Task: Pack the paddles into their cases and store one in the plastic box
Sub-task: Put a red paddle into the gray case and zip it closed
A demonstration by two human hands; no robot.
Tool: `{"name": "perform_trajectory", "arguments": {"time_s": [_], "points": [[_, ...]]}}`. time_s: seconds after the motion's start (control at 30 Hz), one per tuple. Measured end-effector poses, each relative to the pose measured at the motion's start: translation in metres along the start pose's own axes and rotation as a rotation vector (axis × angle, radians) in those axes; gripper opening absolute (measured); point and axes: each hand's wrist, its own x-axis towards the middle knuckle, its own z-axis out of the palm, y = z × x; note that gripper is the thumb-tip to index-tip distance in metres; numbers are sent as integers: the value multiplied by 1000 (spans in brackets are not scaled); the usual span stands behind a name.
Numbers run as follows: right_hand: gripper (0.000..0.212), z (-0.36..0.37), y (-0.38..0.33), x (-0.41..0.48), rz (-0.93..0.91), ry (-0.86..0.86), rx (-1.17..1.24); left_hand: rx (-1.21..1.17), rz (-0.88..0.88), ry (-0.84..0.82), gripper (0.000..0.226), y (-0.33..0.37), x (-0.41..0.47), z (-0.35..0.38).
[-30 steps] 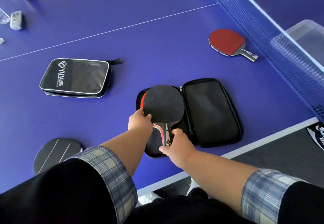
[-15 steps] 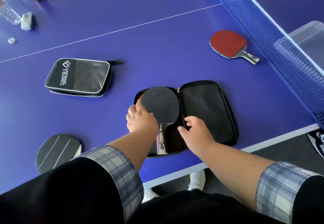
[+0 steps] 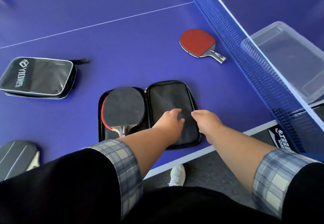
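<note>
A black zip case (image 3: 168, 94) lies open flat near the table's front edge. A black-faced paddle (image 3: 122, 108) with a red underside lies in its left half, handle toward me. My left hand (image 3: 170, 120) rests on the empty right half, fingers apart and holding nothing. My right hand (image 3: 206, 120) sits at that half's right rim with fingers curled; its fingertips are hidden. A red paddle (image 3: 198, 43) lies loose further back, near the net. The clear plastic box (image 3: 289, 57) stands beyond the net at the right.
A closed black case with a white logo (image 3: 36, 78) lies at the left. A grey paddle-shaped cover (image 3: 15, 155) sits at the bottom left. The blue net (image 3: 245, 48) runs diagonally between the cases and the box. My white shoe (image 3: 178, 174) shows below the table edge.
Both hands let go of the black paddle, which now lies in the case's left half. They moved right onto the case's empty right half.
</note>
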Motion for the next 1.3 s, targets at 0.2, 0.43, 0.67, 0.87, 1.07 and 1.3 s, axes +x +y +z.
{"name": "perform_trajectory", "arguments": {"time_s": [0.2,0.43,0.67,0.87,1.07,1.3], "points": [[58,0,-1,4,48,97,25,16,-139,-52,54,-1,4,-26],[58,10,-21,0,103,19,-48,-128,-224,-157,53,-22,5,-26],[29,41,-66,-79,-168,-24,289,-576,-127,13,68,-19,-25,-63],[42,96,-106,-130,-185,-217,477,-770,-77,75,64,-62,-70,-127],[51,157,-126,-150,-243,-319,268,-598,-183,219,36,-138,-93,-167],[50,184,-121,-135,-242,-303,23,-440,-323,240,34,-182,-86,-158]]}}
